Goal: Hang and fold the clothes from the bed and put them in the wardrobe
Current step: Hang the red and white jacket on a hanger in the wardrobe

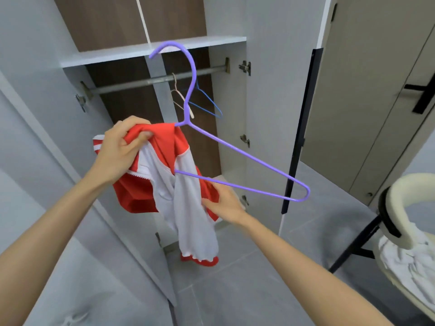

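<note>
So the left hand (124,147) grips the red-and-white top (162,184) mid-frame, and the right hand (223,203) pinches its white part lower down. I'd pull the neck over the bare arm of the purple hanger (247,156), then hook the rail (131,84) up top.

Grey tiled floor (223,290) under even, soft light. Tall beige flat-panel doors (364,90) with a black bar handle (423,95) stand at right, near a cream padded round frame (404,184) on black legs.
</note>
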The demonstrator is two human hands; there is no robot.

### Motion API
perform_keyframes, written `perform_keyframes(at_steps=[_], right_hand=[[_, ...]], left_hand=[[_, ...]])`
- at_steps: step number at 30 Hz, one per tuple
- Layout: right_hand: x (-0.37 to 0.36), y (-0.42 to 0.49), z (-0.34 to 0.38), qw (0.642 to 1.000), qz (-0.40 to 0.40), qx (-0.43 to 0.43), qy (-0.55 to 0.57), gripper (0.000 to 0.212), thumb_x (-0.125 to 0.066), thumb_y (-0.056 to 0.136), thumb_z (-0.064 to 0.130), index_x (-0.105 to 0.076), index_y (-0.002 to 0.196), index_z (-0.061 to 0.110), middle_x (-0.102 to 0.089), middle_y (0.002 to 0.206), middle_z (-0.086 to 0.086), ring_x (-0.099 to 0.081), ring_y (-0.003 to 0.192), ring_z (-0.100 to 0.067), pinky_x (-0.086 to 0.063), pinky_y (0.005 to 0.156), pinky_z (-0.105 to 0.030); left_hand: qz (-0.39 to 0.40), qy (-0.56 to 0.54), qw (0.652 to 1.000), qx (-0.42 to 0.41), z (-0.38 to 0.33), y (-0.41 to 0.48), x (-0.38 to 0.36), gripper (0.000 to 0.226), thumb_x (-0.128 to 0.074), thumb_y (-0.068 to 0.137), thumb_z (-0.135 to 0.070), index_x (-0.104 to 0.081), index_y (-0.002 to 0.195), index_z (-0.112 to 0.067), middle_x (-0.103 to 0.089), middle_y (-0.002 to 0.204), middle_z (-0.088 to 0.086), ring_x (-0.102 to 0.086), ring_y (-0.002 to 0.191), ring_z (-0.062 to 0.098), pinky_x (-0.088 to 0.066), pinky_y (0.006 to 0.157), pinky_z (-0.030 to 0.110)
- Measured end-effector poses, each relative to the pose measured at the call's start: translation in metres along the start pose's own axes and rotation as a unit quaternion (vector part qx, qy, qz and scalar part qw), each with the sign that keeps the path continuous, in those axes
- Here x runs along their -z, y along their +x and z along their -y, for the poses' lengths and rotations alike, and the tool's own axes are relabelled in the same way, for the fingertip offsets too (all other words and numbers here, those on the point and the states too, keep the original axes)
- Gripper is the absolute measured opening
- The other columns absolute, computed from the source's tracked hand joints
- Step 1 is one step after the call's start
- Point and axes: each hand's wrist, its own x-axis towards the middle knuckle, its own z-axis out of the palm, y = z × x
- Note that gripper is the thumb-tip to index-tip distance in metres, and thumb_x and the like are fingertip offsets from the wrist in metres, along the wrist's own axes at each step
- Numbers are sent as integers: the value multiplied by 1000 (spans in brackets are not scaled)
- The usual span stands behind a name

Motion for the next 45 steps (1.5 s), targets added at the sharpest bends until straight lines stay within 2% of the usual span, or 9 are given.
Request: perform_keyframes(at_steps=[5, 9, 13, 18, 21, 28, 34, 39, 45], right_hand=[[-34, 21, 3, 1000, 9, -16, -18, 11, -53, 94, 31, -58, 104, 28, -55, 87, 9, -49, 80, -17, -38, 72, -28], [-17, 26, -12, 996, -39, 7, -76, 22, -45, 100, 25, -54, 111, 8, -64, 95, -8, -59, 87, -29, -43, 73, -36], [27, 26, -22, 994, -78, 52, -55, 15, -60, 94, 26, -49, 86, 19, -50, 65, 9, -44, 59, -7, -32, 55, -19], [67, 27, -13, 991, -44, 10, -126, 40, -83, 71, 32, -46, 56, 35, -45, 48, 14, -38, 49, -3, -33, 51, -16], [82, 18, -10, 982, 7, -16, -189, 38, -81, 74, 36, -46, 57, 36, -49, 53, 13, -45, 55, -6, -34, 54, -21], [110, -6, -9, 876, 20, -137, -462, 21, -54, 90, 25, -56, 107, 13, -64, 109, -14, -59, 103, -35, -42, 71, -36], [119, -26, 12, 931, -135, -204, -272, 16, -49, 82, 10, -55, 97, 9, -64, 98, -16, -57, 95, -37, -43, 74, -36], [107, -46, 9, 936, -87, -295, -169, 18, -49, 95, 19, -55, 107, 8, -61, 115, -15, -56, 103, -30, -39, 78, -30], [123, -111, 16, 909, -395, -121, -62, 30, -44, 92, 5, -65, 107, 20, -63, 98, 20, -57, 95, 4, -35, 78, -2]], left_hand=[[-45, -33, 997, 50, 14, -8, 4, 21, -52, 93, -18, -56, 87, -39, -61, 85, -31, -54, 82, -13, -37, 78, 3], [-57, -22, 994, 91, 43, -18, 10, 26, -56, 92, -11, -57, 83, -35, -61, 80, -34, -54, 77, -17, -36, 74, 0], [0, 32, 992, 124, 77, -35, 14, 35, -67, 84, -2, -57, 86, -36, -58, 87, -46, -52, 84, -25, -33, 78, -5], [87, 63, 984, 139, 96, -40, -2, 29, -75, 80, -24, -56, 89, -44, -64, 88, -29, -62, 93, 7, -44, 93, 21], [98, 133, 977, 137, 102, -40, -21, 19, -68, 83, -44, -64, 96, -31, -66, 93, -15, -64, 95, 21, -45, 94, 48], [145, 174, 959, 172, 103, -40, -57, 42, -52, 75, -71, -60, 100, -39, -67, 108, -13, -60, 104, 21, -35, 94, 44], [246, 48, 912, 325, 80, -48, -83, 49, -56, 61, -76, -62, 92, -38, -64, 105, -10, -57, 105, 21, -36, 104, 48], [323, -201, 856, 350, 54, -75, -108, 26, -74, 80, -34, -71, 104, -24, -75, 96, -4, -70, 88, 12, -54, 82, 28], [435, -190, 843, 251, 30, -71, -134, 24, -68, 84, -40, -73, 102, -24, -75, 93, -6, -69, 84, 8, -52, 71, 17]])
